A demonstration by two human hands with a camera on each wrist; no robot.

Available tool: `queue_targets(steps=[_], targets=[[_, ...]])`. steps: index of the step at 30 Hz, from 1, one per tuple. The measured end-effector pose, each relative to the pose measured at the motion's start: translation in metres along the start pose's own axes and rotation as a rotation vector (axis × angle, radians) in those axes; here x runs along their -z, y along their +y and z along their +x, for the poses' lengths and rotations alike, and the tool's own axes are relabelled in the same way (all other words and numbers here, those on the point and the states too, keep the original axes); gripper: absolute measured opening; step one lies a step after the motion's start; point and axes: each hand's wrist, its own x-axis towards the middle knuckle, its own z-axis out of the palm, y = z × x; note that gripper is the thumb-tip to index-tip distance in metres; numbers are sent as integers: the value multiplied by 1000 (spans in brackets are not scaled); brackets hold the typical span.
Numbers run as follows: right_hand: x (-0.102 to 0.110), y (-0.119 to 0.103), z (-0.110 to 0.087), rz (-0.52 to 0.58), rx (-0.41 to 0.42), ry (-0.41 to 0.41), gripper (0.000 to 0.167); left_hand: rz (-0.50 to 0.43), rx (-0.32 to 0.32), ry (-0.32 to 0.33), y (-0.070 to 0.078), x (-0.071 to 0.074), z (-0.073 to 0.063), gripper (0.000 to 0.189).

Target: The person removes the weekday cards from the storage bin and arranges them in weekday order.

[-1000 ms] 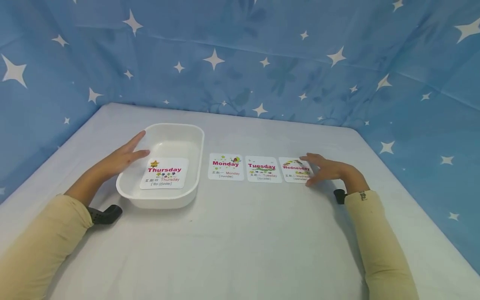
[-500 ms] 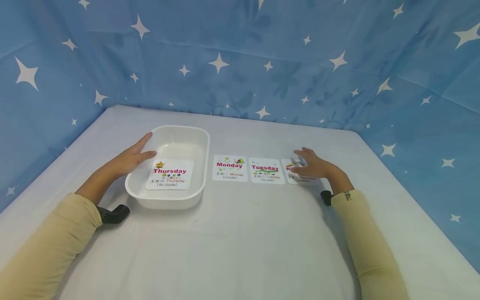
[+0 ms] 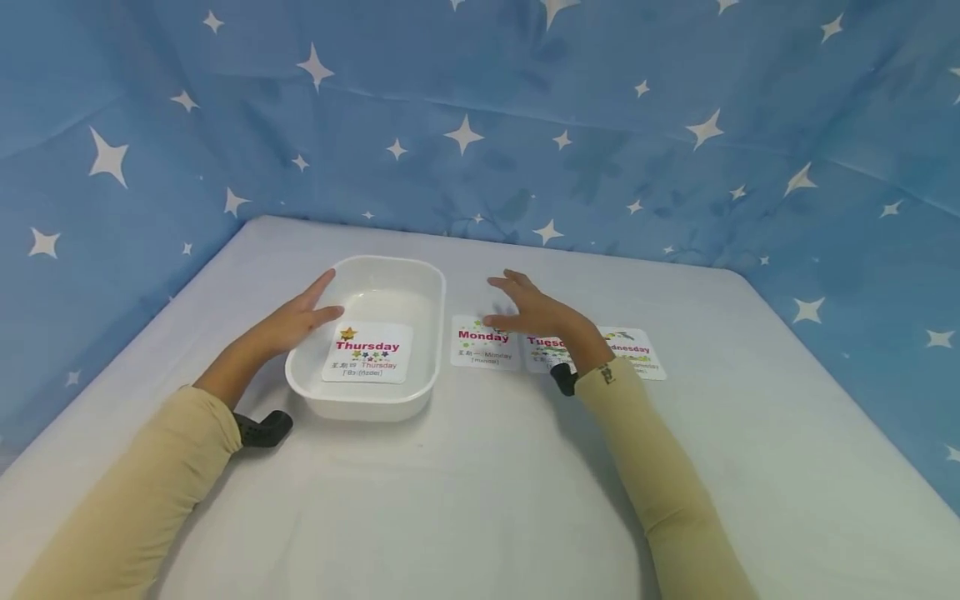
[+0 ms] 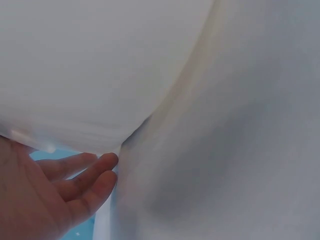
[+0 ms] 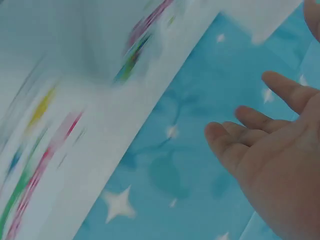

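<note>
My left hand (image 3: pixel 294 321) holds the left rim of a white plastic tub (image 3: pixel 363 410), thumb over the rim. In the left wrist view, its other fingers (image 4: pixel 95 187) lie against the outside of the tub wall. A square Thursday card (image 3: pixel 367 353) lies in the tub, face up. My right hand (image 3: pixel 534 310) hovers with spread fingers and nothing in it, overlapping the Monday card (image 3: pixel 483 355) in the head view. The Tuesday card (image 3: pixel 542 355), partly hidden by my right wrist, and the Wednesday card (image 3: pixel 637 352) continue that row.
A white cloth covers the table (image 3: pixel 450 517). Behind it hangs a blue curtain (image 3: pixel 510 75) with white stars. Black wrist camera mounts (image 3: pixel 264 429) stick out below both wrists.
My right hand has left the Wednesday card and swept left past Tuesday towards Monday and the tub. My left hand stays at the tub rim. The head view has turned slightly left.
</note>
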Motion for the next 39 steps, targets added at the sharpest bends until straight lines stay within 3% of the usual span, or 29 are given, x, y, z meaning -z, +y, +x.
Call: queue_targets(steps=[7, 12, 19, 24, 31, 39], targets=[[-22, -74, 36, -14, 188, 114, 67, -23, 3, 8, -2, -2, 0, 71], [-40, -108, 50, -166, 219, -2, 74, -23, 19, 0, -2, -3, 0, 70], [-57, -118, 54, -463, 146, -146, 96, 4, 23, 4, 0, -4, 2, 70], [-64, -123, 58, -582, 111, -223, 110, 17, 27, 11, -2, -1, 0, 69], [-65, -126, 58, -629, 101, -253, 101, 18, 23, 9, 0, 0, -1, 69], [-62, -125, 52, -621, 179, -205, 90, 6, 5, 2, -1, 1, 0, 70]])
